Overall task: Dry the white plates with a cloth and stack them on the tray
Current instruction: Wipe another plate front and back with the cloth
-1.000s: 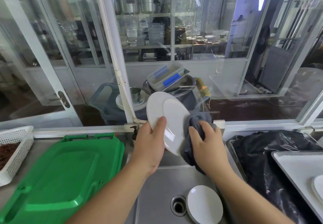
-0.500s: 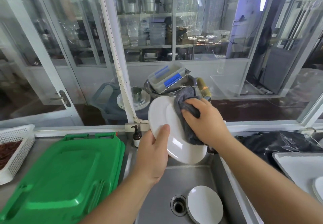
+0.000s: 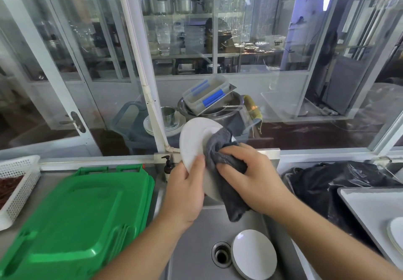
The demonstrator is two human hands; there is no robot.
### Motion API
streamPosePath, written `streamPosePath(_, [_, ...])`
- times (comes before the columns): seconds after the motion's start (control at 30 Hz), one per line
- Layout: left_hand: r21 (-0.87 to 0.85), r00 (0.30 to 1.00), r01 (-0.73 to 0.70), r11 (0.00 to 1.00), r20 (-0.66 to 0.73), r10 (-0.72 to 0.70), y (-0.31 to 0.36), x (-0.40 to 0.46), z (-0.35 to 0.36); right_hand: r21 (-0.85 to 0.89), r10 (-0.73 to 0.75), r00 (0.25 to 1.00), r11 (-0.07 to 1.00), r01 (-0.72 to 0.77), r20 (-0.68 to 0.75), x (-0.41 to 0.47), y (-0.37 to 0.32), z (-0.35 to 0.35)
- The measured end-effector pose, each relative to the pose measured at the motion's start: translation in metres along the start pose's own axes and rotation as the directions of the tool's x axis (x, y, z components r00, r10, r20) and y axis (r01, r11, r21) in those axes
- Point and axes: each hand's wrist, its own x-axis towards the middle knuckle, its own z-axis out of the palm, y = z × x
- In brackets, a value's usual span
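**Cloth on the plate's face, stack waiting in the sink**

Nearest me, more white plates (image 3: 254, 254) lie stacked in the sink (image 3: 196, 236) beside the drain (image 3: 221, 255). Above them the left hand (image 3: 185, 194) grips the lower rim of the plate (image 3: 194, 142) being dried, thumb over its front; it stands nearly on edge, its long axis running up and away from that hand. The right hand (image 3: 246, 179), fingers curled round the grey cloth (image 3: 220, 155), presses it against the plate's right side, so the unwiped face lies to the left of those fingers. The tray (image 3: 366, 205) sits well to the right, the right arm closer to it.

Half a second ago the cloth sat higher, near the plate's top edge; now it is lower, and the plate has tipped more upright.

Beyond, a soap bottle (image 3: 168, 166) stands at the window ledge.
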Motion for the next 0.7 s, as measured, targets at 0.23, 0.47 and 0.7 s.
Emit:
streamPosePath(0.23, [0.006,0.994,-0.02,1.0,0.107,0.019,0.002,-0.01,0.007,-0.132,0.06,0.99,0.988,-0.077,-0.128,0.045,0.016,-0.012])
streamPosePath(0.47, [0.032,0.995,-0.047,0.998,0.09,0.044,0.003,-0.011,-0.003,-0.149,0.278,0.947,0.942,-0.302,-0.162,0.036,0.029,-0.01])
streamPosePath(0.7, [0.065,0.998,-0.067,0.996,0.02,0.066,0.007,-0.007,-0.011,-0.017,0.515,0.854,0.856,-0.517,-0.073,0.008,0.028,-0.006])
